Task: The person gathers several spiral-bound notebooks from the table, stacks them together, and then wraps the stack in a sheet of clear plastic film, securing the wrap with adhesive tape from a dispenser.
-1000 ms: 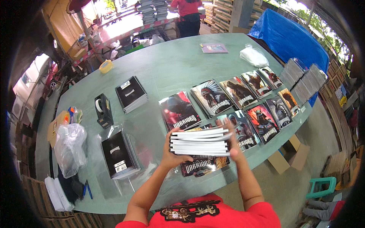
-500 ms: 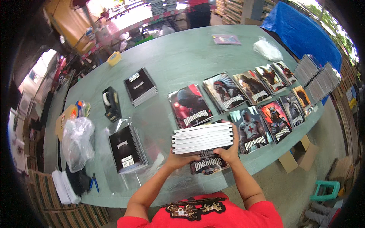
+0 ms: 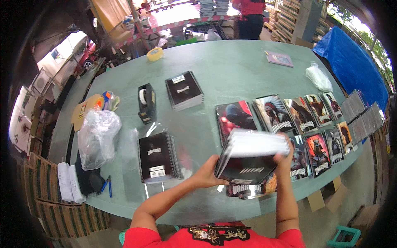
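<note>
Both hands, left hand (image 3: 205, 175) and right hand (image 3: 285, 155), clasp a tilted stack of notebooks (image 3: 250, 156) by its ends, raised above the green table (image 3: 231, 70) near rows of illustrated notebooks (image 3: 308, 124).

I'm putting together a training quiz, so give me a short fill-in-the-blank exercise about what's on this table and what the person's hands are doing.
1. Both hands, the left hand and the right hand, grip one stack of spiral ______.
2. The tape dispenser on the table is ______ in colour.
3. The yellow roll of tape lies near the table's ______ edge.
4. The blue tarp hangs on the person's ______ side.

Missing words: notebooks; black; far; right
</note>
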{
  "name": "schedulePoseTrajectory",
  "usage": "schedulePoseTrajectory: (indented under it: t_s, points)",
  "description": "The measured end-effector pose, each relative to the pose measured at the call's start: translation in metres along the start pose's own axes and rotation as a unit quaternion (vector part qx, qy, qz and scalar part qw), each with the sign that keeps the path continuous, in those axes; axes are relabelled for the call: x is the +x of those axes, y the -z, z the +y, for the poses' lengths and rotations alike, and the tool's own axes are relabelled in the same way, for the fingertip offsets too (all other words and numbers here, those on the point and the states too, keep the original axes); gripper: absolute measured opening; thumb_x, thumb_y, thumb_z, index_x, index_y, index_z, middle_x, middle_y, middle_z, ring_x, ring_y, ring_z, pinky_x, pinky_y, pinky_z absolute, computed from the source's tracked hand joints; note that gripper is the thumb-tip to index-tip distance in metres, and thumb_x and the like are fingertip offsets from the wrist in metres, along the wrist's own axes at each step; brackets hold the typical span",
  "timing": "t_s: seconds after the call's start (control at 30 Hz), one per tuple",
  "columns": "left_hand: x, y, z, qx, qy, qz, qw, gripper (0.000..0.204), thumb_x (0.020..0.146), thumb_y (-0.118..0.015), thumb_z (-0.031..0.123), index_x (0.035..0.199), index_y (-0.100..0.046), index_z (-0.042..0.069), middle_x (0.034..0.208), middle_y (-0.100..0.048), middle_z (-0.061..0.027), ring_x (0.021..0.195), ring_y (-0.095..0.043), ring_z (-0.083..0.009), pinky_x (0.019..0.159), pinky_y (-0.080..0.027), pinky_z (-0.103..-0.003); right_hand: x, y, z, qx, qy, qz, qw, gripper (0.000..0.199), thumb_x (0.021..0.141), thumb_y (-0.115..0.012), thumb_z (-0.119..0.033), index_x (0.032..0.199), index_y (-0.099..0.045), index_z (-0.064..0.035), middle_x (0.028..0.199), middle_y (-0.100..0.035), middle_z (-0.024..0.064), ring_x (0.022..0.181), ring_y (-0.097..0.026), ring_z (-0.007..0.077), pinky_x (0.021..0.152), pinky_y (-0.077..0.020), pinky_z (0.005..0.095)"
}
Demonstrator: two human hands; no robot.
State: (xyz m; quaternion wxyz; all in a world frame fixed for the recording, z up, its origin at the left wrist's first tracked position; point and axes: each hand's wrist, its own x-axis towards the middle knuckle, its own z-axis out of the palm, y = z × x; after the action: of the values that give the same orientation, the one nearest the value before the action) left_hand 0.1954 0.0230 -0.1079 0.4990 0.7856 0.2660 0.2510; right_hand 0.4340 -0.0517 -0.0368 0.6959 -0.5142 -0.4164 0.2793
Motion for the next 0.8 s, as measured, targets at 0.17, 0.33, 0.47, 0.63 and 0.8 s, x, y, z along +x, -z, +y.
schedulePoseTrajectory:
  t_s: [0.17,0.33,0.47,0.63,0.8]
  points:
    - [0.049,0.139,0.011,-0.232,0.079,0.155,0.957,0.068,0.064,-0.076,0.017,0.118,-0.036,0.003,0.092,-0.054,-0.0086,0.081,-0.055,-0.0188,0.071,-0.045,-0.031,0.095,-0.086,0.032,0.326,-0.268,0.014,0.907,0.044,0.077,-0.064,-0.035,0.109,-0.052,-0.0064,0.101,-0.059,0.0055,0.095,-0.056,0.0203,0.083,-0.0449,0.0373]
    - [0.141,0.263,-0.061,-0.295,0.123,0.409,0.855,0.028,0.075,-0.067,0.014,0.095,-0.049,0.006,0.079,-0.056,-0.0028,0.068,-0.056,-0.0127,0.060,-0.047,-0.027,0.172,-0.174,0.113,0.250,-0.398,-0.050,0.881,0.038,0.068,-0.072,-0.032,0.096,-0.057,-0.0122,0.092,-0.056,0.0021,0.086,-0.051,0.0189,0.077,-0.0427,0.0345]
    - [0.188,0.309,-0.123,-0.306,0.110,0.416,0.849,0.024,0.073,-0.070,0.017,0.085,-0.052,0.005,0.075,-0.058,-0.0035,0.060,-0.056,-0.0120,0.050,-0.046,-0.026,0.221,-0.225,0.148,0.118,-0.422,0.002,0.899,0.043,0.064,-0.073,-0.038,0.095,-0.058,-0.0121,0.096,-0.057,0.0029,0.088,-0.049,0.0186,0.084,-0.0358,0.0354]
    - [0.189,0.320,-0.225,-0.041,0.222,0.490,0.842,0.040,0.074,-0.069,0.028,0.096,-0.054,-0.001,0.078,-0.060,-0.0091,0.074,-0.059,-0.0211,0.065,-0.047,-0.032,0.222,-0.261,0.183,-0.001,-0.402,-0.023,0.916,0.052,0.064,-0.069,-0.045,0.100,-0.060,-0.0079,0.105,-0.056,0.0066,0.099,-0.045,0.0202,0.095,-0.0247,0.0355]
    - [0.173,0.263,-0.129,0.382,-0.060,0.523,0.760,0.036,0.081,-0.057,0.030,0.098,-0.055,-0.001,0.081,-0.058,-0.0165,0.079,-0.056,-0.0288,0.072,-0.044,-0.035,0.211,-0.223,0.181,-0.136,-0.356,-0.027,0.924,0.071,0.069,-0.061,-0.055,0.115,-0.052,-0.0019,0.118,-0.050,0.0114,0.111,-0.041,0.0272,0.094,-0.0265,0.0397]
